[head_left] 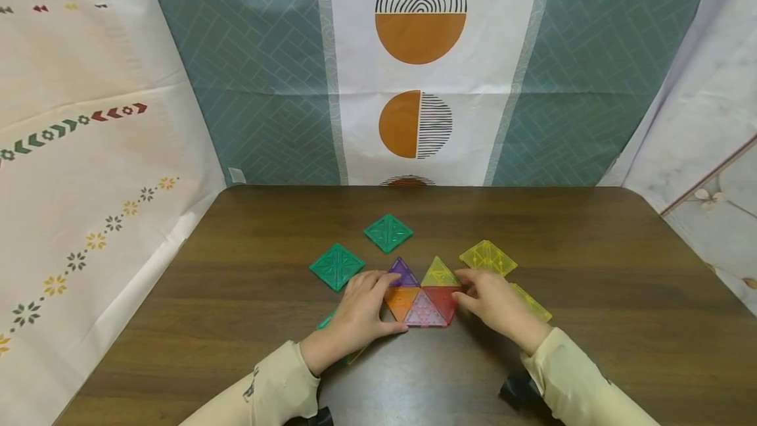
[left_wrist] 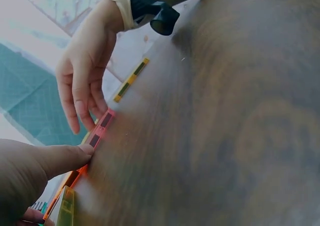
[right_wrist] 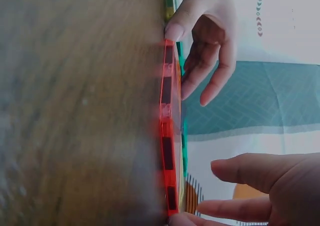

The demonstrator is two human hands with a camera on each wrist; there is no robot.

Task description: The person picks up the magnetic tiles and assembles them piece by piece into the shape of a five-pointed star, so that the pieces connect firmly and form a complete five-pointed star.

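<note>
Loosely spread, the left hand [head_left: 362,307], at eight o'clock of a tile cluster [head_left: 421,299] on the desk [head_left: 266,229], touches a pink tile [head_left: 425,313]. The right hand [head_left: 492,301] gapes at three o'clock, touching a red tile [head_left: 443,300].

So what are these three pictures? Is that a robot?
No, they're a person's left hand and right hand. A camera on the head took the big picture, looking forward and down; a camera on each wrist took the others. On the brown table lie a purple triangle, orange triangle, pink triangle, red triangle and yellow triangle, with green tiles and yellow tiles nearby. The left thumb touches the pink triangle; the right hand is at the red triangle's edge. Nothing looks lifted.
</note>
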